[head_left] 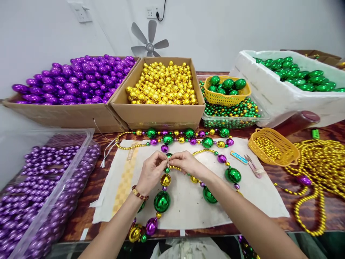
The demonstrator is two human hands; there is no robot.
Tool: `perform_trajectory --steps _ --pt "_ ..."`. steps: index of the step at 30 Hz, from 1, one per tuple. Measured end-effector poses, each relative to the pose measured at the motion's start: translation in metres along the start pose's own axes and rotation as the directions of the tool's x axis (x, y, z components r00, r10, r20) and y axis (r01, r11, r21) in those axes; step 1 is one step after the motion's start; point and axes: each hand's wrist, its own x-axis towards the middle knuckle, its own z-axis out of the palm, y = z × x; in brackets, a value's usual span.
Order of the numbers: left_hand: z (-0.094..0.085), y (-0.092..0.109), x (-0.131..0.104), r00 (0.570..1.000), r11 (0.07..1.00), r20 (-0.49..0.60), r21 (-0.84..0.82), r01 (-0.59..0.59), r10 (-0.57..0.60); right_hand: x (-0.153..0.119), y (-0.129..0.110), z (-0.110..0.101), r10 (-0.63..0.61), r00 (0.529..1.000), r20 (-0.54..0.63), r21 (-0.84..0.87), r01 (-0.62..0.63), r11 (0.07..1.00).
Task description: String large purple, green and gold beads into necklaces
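Note:
Over the white cloth (pixel 185 212), my left hand (pixel 154 169) and my right hand (pixel 185 162) meet fingertip to fingertip. Each one pinches a thin pale string (pixel 168 162) at the end of a bead necklace (pixel 162 201). Green, gold and purple beads of this necklace hang below my left hand toward the table's front edge. More of its strand (pixel 233 175) curves out to the right, passing partly under my right forearm. Just behind my fingers lies a finished-looking string of beads (pixel 168 139) in the same colours. A green bead is partly hidden by my fingertips.
Boxes of purple beads (pixel 81 79) and gold beads (pixel 164 82) stand behind. Lilac beads (pixel 51 180) fill a clear tub at left. Thread snips (pixel 252 166) lie on the cloth, right, near a yellow basket (pixel 269 163) and gold bead strands (pixel 323 169). A foam box (pixel 285 97) holds green beads.

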Motion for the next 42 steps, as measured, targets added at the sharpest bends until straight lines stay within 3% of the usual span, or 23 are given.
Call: perform_trajectory --steps 4,11,16,19,22,24,26,32,42 --pt "0.007 -0.009 -0.002 0.994 0.998 -0.102 -0.025 -0.049 0.047 0.000 -0.001 0.001 0.039 0.999 -0.029 0.057 -0.037 0.998" --pt "0.016 -0.010 -0.003 0.986 0.982 -0.164 -0.185 -0.029 -0.002 0.006 -0.002 0.006 0.057 0.990 -0.128 -0.006 -0.059 0.998" --pt "0.011 -0.013 -0.001 0.973 0.960 -0.213 -0.278 0.022 -0.084 -0.018 -0.009 -0.019 -0.086 0.967 -0.240 -0.177 0.044 0.983" --pt "0.006 -0.019 0.000 0.964 0.933 -0.213 -0.352 0.075 -0.158 -0.043 -0.014 -0.035 -0.153 0.963 -0.220 -0.227 0.102 0.969" --pt "0.002 -0.025 0.000 0.960 0.892 -0.163 -0.430 0.139 -0.228 -0.058 -0.013 -0.034 -0.248 0.955 -0.160 0.001 0.251 0.968" --pt "0.001 -0.027 0.000 0.956 0.857 -0.122 -0.485 0.177 -0.266 -0.059 -0.009 -0.025 -0.315 0.938 -0.143 0.273 0.344 0.899" --pt "0.000 -0.027 -0.002 0.953 0.811 -0.086 -0.550 0.199 -0.292 -0.055 -0.002 -0.016 -0.326 0.938 -0.122 0.403 0.347 0.847" --pt "-0.002 -0.024 -0.001 0.949 0.676 -0.006 -0.704 0.219 -0.314 -0.042 0.020 -0.014 -0.273 0.950 -0.150 0.148 0.295 0.944" --pt "-0.002 -0.017 0.004 0.966 0.701 -0.099 -0.705 0.103 -0.241 -0.037 0.020 -0.022 -0.275 0.957 -0.093 0.004 0.276 0.961"
